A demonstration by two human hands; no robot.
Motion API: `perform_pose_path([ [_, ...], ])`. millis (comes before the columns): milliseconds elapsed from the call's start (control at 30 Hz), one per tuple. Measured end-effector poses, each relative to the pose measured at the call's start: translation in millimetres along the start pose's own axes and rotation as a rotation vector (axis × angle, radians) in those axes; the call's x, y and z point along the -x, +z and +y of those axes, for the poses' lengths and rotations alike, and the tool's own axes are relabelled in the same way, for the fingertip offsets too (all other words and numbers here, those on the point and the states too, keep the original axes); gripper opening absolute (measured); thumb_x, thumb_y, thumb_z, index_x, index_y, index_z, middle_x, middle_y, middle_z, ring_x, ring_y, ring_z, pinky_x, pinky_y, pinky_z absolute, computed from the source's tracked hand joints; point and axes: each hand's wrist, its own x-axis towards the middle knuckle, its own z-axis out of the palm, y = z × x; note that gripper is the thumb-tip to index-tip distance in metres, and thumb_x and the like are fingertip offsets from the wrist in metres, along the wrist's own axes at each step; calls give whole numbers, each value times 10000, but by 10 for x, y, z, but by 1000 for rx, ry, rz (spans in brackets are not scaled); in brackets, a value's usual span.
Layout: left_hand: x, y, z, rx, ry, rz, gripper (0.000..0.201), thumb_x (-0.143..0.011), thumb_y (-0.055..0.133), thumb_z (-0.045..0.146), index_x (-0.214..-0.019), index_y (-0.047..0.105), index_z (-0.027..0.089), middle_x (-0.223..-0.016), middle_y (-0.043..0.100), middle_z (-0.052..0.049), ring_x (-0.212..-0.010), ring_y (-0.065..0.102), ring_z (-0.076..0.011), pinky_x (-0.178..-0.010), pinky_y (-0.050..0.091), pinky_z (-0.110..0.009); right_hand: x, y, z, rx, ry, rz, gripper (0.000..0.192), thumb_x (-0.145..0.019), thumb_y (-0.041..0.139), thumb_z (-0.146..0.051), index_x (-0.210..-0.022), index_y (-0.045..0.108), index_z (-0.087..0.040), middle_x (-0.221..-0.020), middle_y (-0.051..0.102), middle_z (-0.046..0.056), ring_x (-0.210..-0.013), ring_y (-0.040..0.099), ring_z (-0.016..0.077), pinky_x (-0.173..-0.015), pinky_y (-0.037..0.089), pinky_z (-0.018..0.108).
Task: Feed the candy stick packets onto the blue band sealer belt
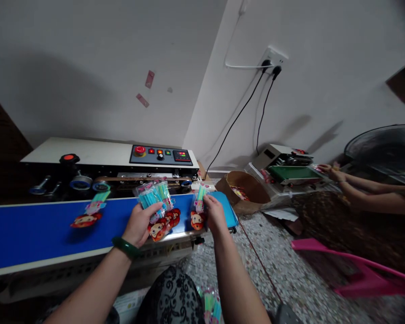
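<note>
Bundle of cartoon-head packets (158, 211) sits gripped in left hand (140, 222) over blue conveyor belt (37, 229). Right hand (214, 213) pinches single packet (198, 211) at the belt's end, probably touching it. Another packet (89, 213) lies alone further left. Sealing machine (121, 157) behind; co-worker's hand (330, 171) far right.

Pink chair (357, 270), fan (384, 148), cardboard box (245, 191)
</note>
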Motion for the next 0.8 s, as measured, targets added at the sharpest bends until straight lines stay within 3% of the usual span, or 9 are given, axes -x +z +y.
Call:
perform_pose_path([
  [100,11,0,17,-4,5,-3,404,-578,709,191,-962,604,117,-836,694,-79,-737,649,-237,-725,511,-393,-237,-47,-64,81,113,-68,125,-559,651,-203,-609,543,-166,-450,530,-41,-377,460,97,-390,371,217],
  [267,2,22,0,-17,2,-4,347,-566,714,183,-897,626,125,-788,699,-61,-715,650,-218,-698,517,-344,-414,127,-120,164,148,-144,150,-539,679,-147,-555,530,-139,-417,512,-23,-339,423,80,-354,331,207],
  [367,-1,27,-16,-10,1,-23,333,-570,710,190,-888,632,130,-776,699,-58,-705,649,-217,-690,513,-338,-282,241,-131,148,51,-92,169,-618,667,-266,-680,568,-144,-545,585,-7,-431,485,71,-421,380,186],
  [467,7,38,-36,-18,-6,-58,305,-565,711,195,-853,642,122,-792,698,-73,-699,648,-216,-682,508,-330,14,346,-83,96,-26,-294,279,-655,639,-362,-852,602,-168,-789,650,31,-662,586,119,-569,458,218],
  [533,13,49,-51,-36,-1,-70,302,-554,718,194,-837,646,115,-806,697,-81,-696,646,-209,-678,506,-315,209,417,-19,82,-49,-453,292,-627,667,-347,-857,618,-174,-822,656,28,-714,594,142,-629,469,245],
  [567,15,53,-58,-47,4,-74,312,-550,721,195,-842,645,115,-810,697,-83,-696,645,-206,-677,505,-310,281,445,14,75,-59,-472,270,-612,680,-325,-826,624,-170,-801,659,22,-706,595,143,-645,469,249],
  [667,14,51,-64,-80,19,-70,350,-557,723,207,-883,632,117,-822,694,-86,-732,643,-214,-701,503,-327,343,435,72,-4,-80,-332,219,-613,670,-292,-776,599,-164,-749,663,13,-671,610,151,-666,474,270],
  [800,3,13,-43,-154,63,-31,338,-580,713,219,-887,611,121,-858,686,-88,-749,638,-206,-712,500,-330,143,172,11,-91,-4,-60,262,-581,652,-237,-809,532,-190,-656,652,-4,-600,627,177,-590,491,294],
])
